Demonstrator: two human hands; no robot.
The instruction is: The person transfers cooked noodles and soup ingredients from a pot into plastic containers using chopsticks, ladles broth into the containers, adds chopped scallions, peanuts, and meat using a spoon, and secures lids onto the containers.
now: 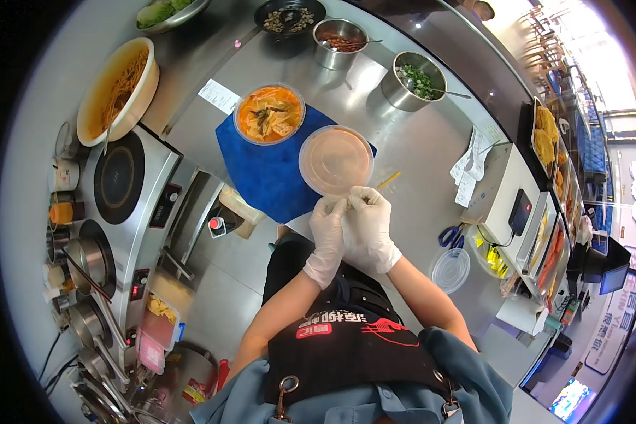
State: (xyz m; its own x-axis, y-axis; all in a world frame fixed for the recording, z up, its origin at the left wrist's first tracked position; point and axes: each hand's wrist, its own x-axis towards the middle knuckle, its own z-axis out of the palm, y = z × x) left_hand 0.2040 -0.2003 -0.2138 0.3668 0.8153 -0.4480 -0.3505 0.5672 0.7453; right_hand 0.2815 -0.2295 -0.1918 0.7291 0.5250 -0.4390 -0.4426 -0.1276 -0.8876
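Observation:
My left hand (328, 237) and my right hand (372, 226), both in thin whitish gloves, meet in front of my apron with fingertips pinched together. Between them is something thin and clear, like plastic film, too faint to make out. Just beyond the fingertips stands a round container with a clear lid (336, 160), partly on a blue cloth (261, 180). An uncovered round container of orange soup (269, 114) sits at the cloth's back left. A yellow stick (389, 179) lies right of the lidded container.
Metal pots of chopped greens (415, 79) and red sauce (338, 44) stand at the back beside a black pan (288, 18). At left are a noodle bowl (120, 92) and cooktops (120, 177). A loose lid (450, 271) lies right, near a white machine (498, 187).

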